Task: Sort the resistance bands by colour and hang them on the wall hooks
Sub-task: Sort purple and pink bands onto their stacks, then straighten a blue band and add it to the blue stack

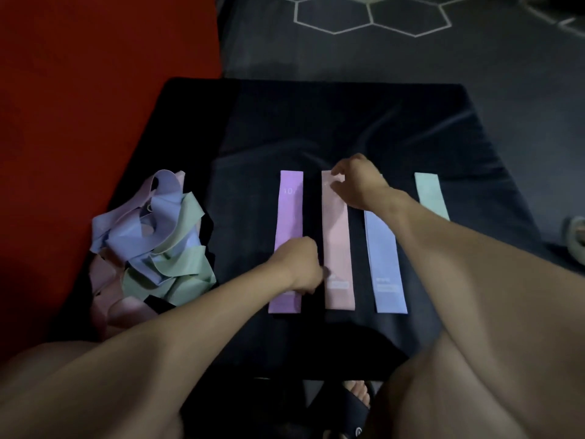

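Four flat bands lie side by side on a black mat (pixel 316 122): a purple band (pixel 289 217), a pink band (pixel 338 242), a blue band (pixel 384 264) and a mint green band (pixel 430 194). My right hand (pixel 357 182) pinches the far end of the pink band. My left hand (pixel 300 264) is curled at the pink band's near left edge, lying over the purple band; the fingertips are hidden. A tangled pile of bands (pixel 152 242) in blue, green and pink sits at the mat's left side.
Red flooring (pixel 79 106) lies to the left of the mat. Dark flooring with white hexagon lines (pixel 373 17) stretches beyond it. A sandalled foot (pixel 354 403) shows at the bottom, and a light shoe (pixel 574 236) at the right edge. No wall hooks are in view.
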